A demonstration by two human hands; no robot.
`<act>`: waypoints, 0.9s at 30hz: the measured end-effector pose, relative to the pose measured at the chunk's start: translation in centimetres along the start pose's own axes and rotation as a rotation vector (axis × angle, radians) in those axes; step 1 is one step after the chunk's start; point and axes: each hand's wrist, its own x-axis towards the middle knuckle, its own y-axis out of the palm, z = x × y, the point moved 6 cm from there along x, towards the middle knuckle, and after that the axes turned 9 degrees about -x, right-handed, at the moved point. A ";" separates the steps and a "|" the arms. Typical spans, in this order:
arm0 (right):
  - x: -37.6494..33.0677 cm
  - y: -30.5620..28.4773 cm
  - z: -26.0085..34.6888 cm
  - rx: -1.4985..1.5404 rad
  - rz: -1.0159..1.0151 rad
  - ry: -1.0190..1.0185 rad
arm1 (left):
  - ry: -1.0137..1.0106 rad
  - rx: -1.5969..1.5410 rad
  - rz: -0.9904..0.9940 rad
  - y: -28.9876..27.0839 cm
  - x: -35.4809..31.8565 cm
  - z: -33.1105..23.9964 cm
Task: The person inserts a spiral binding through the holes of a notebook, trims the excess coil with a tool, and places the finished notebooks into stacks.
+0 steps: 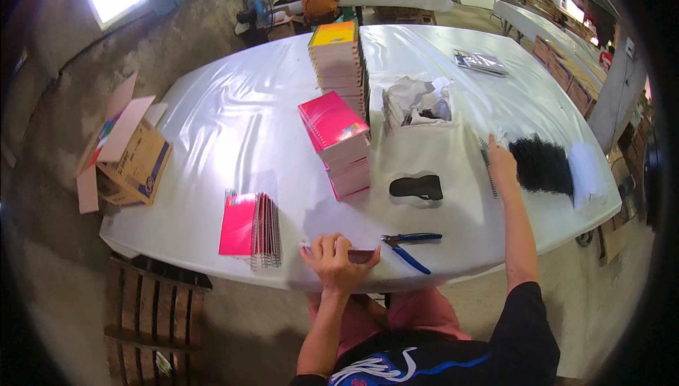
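My left hand (pixel 334 262) is closed round a notebook block (pixel 362 254), held on edge near the front of the table. My right arm reaches far to the right. There my right hand (pixel 502 167) is at a black spiral binding coil (pixel 488 170), just left of a dense heap of black coils (pixel 541 165); its fingertips are partly hidden, so their grip is unclear. Blue-handled pliers (pixel 410 244) lie right of my left hand. To its left rest several pink spiral notebooks (pixel 240 225). Straight ahead is a tall stack of pink-covered notebooks (pixel 336 128).
Behind the pink stack rises a yellow-topped notebook stack (pixel 334 36). A box with crumpled paper (pixel 417 103), a black flat piece (pixel 416 187) and a plastic-wrapped pack (pixel 481 62) lie on the white-covered table (pixel 212 138). An open carton (pixel 134 153) stands left. People work behind.
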 end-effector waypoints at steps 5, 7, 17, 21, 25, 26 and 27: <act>-3.9 -9.2 4.8 0.553 -0.139 -0.214 | 0.021 0.003 -0.042 0.6 0.0 -0.1; -8.0 -10.4 9.4 0.949 0.072 -0.423 | 0.040 -0.002 -0.041 0.9 0.2 -0.5; -15.3 -10.6 19.8 1.162 0.283 -0.573 | 0.032 -0.038 -0.058 0.4 0.7 -0.1; -15.4 -11.9 20.6 1.121 0.202 -0.626 | 0.021 -0.043 -0.041 0.5 0.6 0.3; -15.2 -11.9 20.4 1.191 0.245 -0.634 | 0.028 -0.054 -0.040 0.6 0.6 0.2; -15.1 -11.9 20.3 1.199 0.250 -0.630 | 0.024 -0.048 -0.038 0.6 0.6 0.2; -15.2 -11.8 20.3 1.206 0.264 -0.665 | 0.021 -0.043 -0.035 0.5 0.6 0.2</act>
